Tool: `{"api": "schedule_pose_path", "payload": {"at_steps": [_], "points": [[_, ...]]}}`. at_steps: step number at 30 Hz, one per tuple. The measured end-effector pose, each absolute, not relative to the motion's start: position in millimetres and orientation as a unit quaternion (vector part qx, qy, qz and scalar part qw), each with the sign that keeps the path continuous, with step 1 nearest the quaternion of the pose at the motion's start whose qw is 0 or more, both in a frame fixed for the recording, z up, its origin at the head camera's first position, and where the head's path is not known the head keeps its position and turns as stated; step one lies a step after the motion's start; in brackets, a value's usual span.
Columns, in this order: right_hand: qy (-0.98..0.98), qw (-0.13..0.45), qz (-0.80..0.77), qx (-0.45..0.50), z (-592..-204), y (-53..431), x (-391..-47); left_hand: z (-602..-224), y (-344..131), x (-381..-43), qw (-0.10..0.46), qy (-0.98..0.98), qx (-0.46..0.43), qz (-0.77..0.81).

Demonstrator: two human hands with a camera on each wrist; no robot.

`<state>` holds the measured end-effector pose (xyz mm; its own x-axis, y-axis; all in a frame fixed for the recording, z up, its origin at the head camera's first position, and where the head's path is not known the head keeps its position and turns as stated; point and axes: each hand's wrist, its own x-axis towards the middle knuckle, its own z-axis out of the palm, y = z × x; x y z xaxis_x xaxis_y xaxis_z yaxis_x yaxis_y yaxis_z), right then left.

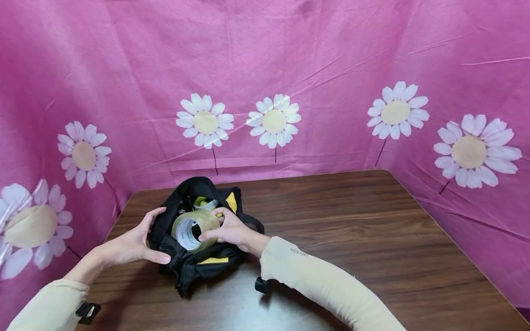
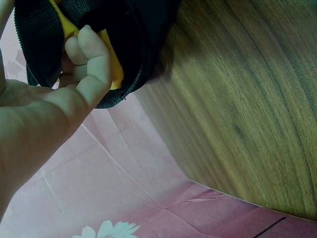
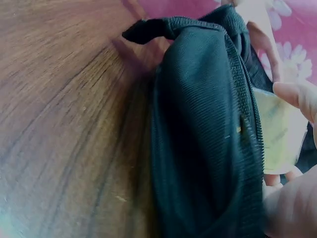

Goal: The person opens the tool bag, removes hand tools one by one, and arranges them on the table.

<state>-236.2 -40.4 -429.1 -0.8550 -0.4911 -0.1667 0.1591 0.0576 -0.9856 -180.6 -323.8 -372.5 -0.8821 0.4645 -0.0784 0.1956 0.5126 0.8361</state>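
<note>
A black zippered fabric bag (image 1: 215,271) with yellow patches stands with its mouth spread on the wooden table. At its left side, my left hand (image 1: 130,243) grips the rim, thumb toward the front and fingers farther back. The left wrist view has those fingers curled at the bag (image 2: 143,29), near yellow cloth. My right hand (image 1: 236,232) pinches a wide roll of clear packing tape (image 1: 209,220) at the bag's mouth, thumb at its core. Part of the tape roll (image 3: 277,134) shows beyond the zipper in the right wrist view. Behind it, a pale ring-shaped item (image 1: 210,205) with yellow-green lies inside the bag.
The brown wooden table (image 1: 352,230) extends to the right of the bag. A pink cloth (image 1: 323,55) printed with white daisies hangs behind and along both sides. Black straps (image 1: 253,224) stick out at the bag's right. Small black devices sit at both wrists.
</note>
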Motion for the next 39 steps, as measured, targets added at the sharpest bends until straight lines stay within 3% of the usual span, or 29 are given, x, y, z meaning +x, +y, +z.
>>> {"api": "schedule_pose_path", "payload": {"at_steps": [11,27,39], "points": [[0.701,0.231,-0.66,-0.142,-395.0,-25.9,-232.8,-371.3,-324.2,-182.5,0.159,0.86,0.19,0.445],[0.61,0.281,-0.719,-0.181,-342.3,28.6,-233.7,-375.5,-320.4,-183.9,0.166,0.849,0.184,0.468],[0.562,0.255,-0.77,-0.162,-351.4,95.3,-261.8,-374.6,-322.5,-183.8,0.167,0.841,0.187,0.48]]}}
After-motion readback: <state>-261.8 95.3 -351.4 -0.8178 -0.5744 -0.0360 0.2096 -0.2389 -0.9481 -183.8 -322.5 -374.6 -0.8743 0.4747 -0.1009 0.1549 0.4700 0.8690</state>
